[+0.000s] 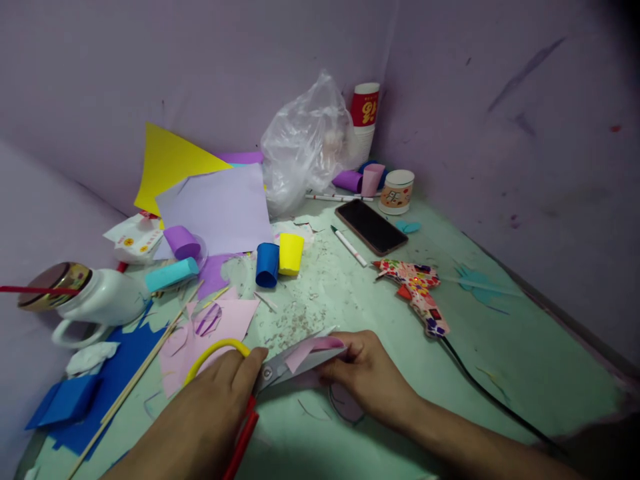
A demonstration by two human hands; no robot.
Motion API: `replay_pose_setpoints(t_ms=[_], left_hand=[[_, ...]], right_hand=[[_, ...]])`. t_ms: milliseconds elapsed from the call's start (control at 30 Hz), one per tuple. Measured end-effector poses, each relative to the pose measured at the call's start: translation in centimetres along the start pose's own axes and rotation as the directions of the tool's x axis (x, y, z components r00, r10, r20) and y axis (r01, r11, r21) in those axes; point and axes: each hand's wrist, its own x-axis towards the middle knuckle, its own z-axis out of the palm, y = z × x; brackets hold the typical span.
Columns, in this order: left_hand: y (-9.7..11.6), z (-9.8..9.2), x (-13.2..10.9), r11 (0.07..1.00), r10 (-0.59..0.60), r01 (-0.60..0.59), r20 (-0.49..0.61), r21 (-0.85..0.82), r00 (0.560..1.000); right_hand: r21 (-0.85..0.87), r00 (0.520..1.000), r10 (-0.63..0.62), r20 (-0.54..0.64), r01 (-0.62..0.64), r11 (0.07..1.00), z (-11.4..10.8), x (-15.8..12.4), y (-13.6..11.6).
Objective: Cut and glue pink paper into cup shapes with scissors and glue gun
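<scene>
My left hand (205,393) is closed around the scissors (268,373), which have one yellow and one red handle. Their blades point right and stand apart, with a curled piece of pink paper (306,352) between them. My right hand (375,373) pinches that paper at its right end, close to the blade tips. Under my right wrist lies a small pinkish cut piece (346,403) with a dark outline. A larger pink sheet (220,327) with cut edges lies flat beyond my left hand.
A floral glue gun (417,287) lies at right, its black cable (475,380) running toward the front. Further back are a phone (371,227), a marker (349,245), and blue (267,265) and yellow paper cups (291,253). Left are wooden sticks (145,367) and a tipped white mug (107,297).
</scene>
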Motion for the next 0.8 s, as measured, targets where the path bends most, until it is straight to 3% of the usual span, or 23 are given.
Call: replay_pose_setpoints(t_ms=[300, 533, 800], left_hand=[[-0.31, 0.78, 0.73, 0.994, 0.051, -0.054, 0.033, 0.098, 0.998], [-0.21, 0.81, 0.79, 0.992, 0.040, -0.044, 0.032, 0.117, 0.999], [-0.38, 0.69, 0.98, 0.995, 0.050, -0.054, 0.059, 0.082, 0.997]], right_hand=[[0.158, 0.992, 0.111, 0.055, -0.118, 0.980, 0.02, -0.05, -0.49], [0.132, 0.996, 0.075, 0.050, -0.081, 0.988, -0.15, -0.04, -0.09], [0.049, 0.993, 0.118, 0.011, -0.118, 0.992, -0.28, 0.00, 0.01]])
